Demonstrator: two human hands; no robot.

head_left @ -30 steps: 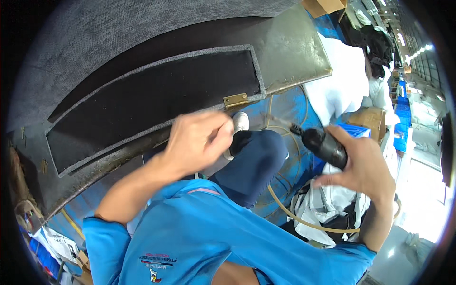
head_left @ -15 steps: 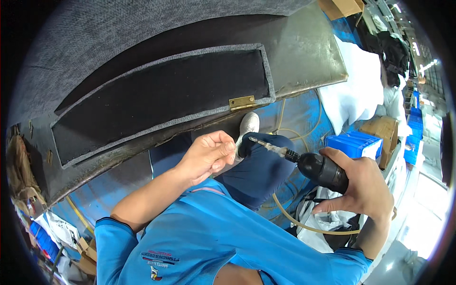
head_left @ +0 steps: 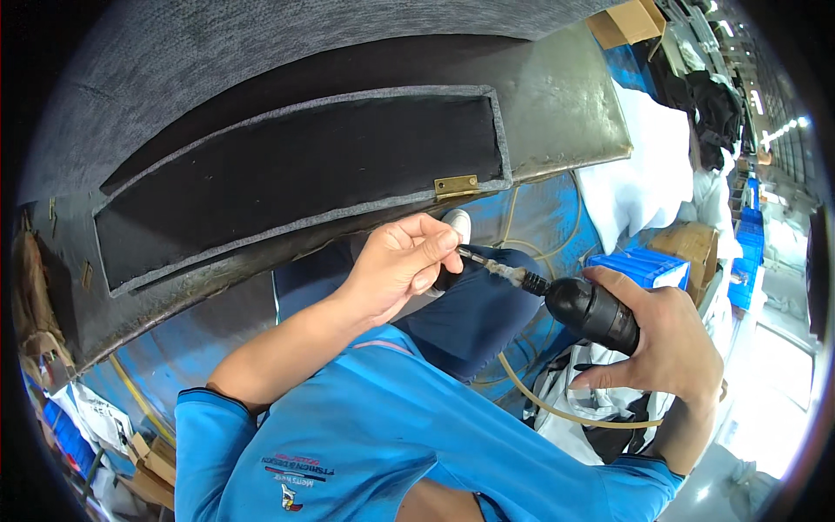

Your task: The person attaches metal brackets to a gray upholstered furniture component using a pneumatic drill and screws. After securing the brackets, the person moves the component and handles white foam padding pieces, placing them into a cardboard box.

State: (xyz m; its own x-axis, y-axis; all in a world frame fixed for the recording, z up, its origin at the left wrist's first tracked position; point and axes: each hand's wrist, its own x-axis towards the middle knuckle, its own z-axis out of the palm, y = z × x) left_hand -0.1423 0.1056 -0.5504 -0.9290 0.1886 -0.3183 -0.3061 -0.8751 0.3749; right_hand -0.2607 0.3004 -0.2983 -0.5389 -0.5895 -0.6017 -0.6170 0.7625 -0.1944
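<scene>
Driver (head_left: 591,313), black, is held in the right hand (head_left: 677,335) — its long axis slants up-left, bit (head_left: 500,268) reaching the left hand (head_left: 393,268), pinched narrow; any held piece I cannot tell. Brass hinge (head_left: 457,186) lies beyond, on the panel's (head_left: 304,165) near edge.

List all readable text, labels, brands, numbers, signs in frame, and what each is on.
Blue shirt: small dark and red chest lettering, upside down in view, with a small emblem; wording not copied here.
Black power tool: no readable marking.
Brass-coloured plate: no lettering visible.
Background items: any print too small or blurred.
</scene>
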